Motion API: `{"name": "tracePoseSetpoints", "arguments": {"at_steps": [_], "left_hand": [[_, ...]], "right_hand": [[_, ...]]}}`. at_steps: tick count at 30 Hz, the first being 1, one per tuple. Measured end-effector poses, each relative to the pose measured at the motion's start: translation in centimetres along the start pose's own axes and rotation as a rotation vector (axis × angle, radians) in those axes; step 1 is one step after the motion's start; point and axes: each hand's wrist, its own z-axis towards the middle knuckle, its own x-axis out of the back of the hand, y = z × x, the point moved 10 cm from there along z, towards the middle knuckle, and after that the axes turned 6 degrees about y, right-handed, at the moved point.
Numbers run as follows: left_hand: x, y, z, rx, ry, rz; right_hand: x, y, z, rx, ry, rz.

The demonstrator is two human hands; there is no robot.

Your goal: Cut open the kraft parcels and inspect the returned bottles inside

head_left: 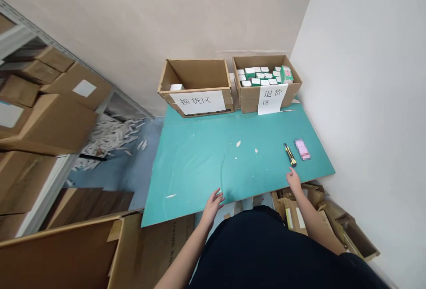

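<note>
My left hand [213,202] rests at the near edge of the teal table [199,160], fingers loosely spread and holding nothing. My right hand [294,179] lies open near the front right edge, just below a black and yellow utility knife [289,154], without touching it. A small pink object [302,149] lies right of the knife. At the back of the table stand two open cardboard boxes with white paper labels: the left box [196,86] holds one white item, the right box [266,83] is filled with several small green and white cartons.
Shelving with cardboard boxes [43,116] fills the left side. White scraps [111,136] litter the blue floor beside it. A large open carton [66,249] stands at the near left. Flattened cardboard and open boxes [333,222] lie under the table's right corner. A white wall [372,103] borders the right.
</note>
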Motion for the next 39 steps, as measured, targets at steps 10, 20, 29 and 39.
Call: {"name": "tracePoseSetpoints", "arguments": {"at_steps": [10, 20, 29, 39], "left_hand": [[-3.1, -1.9, 0.4, 0.054, 0.098, 0.007], [-3.2, -0.8, -0.7, 0.074, 0.148, -0.035], [-4.0, 0.8, -1.5, 0.039, 0.138, -0.031], [-2.9, -1.1, -3.0, 0.052, 0.177, -0.098]], "right_hand": [[2.7, 1.9, 14.2, -0.225, -0.118, -0.435], [2.1, 2.6, 14.9, -0.228, -0.175, -0.515], [0.6, 1.4, 11.6, -0.122, -0.176, -0.471], [-4.7, -1.6, 4.2, 0.110, -0.292, -0.235]]}}
